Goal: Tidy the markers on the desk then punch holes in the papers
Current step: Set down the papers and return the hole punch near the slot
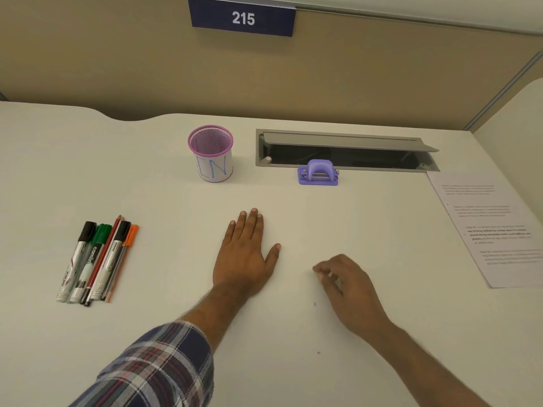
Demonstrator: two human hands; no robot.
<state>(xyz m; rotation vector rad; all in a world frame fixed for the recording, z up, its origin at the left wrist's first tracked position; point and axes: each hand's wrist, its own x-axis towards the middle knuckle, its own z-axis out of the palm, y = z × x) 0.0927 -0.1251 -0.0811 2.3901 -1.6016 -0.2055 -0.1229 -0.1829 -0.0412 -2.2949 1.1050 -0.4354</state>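
While left hand [245,254] lies flat, right hand [346,286] curled, markers [97,259] grouped aside

Purple mesh pen cup [210,152] is sitting upper centre, its white label showing blue letters. Lilac hole punch [318,173] is glowing beside it. Black, green and orange caps are topping the markers [95,261] at left. Blue-red-white plaid sleeve [152,368] is filling bottom left.

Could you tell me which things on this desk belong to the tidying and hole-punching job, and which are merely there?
For the job: markers, purple mesh pen cup, purple hole punch, printed papers.

Merely there: open cable tray, number sign 215.
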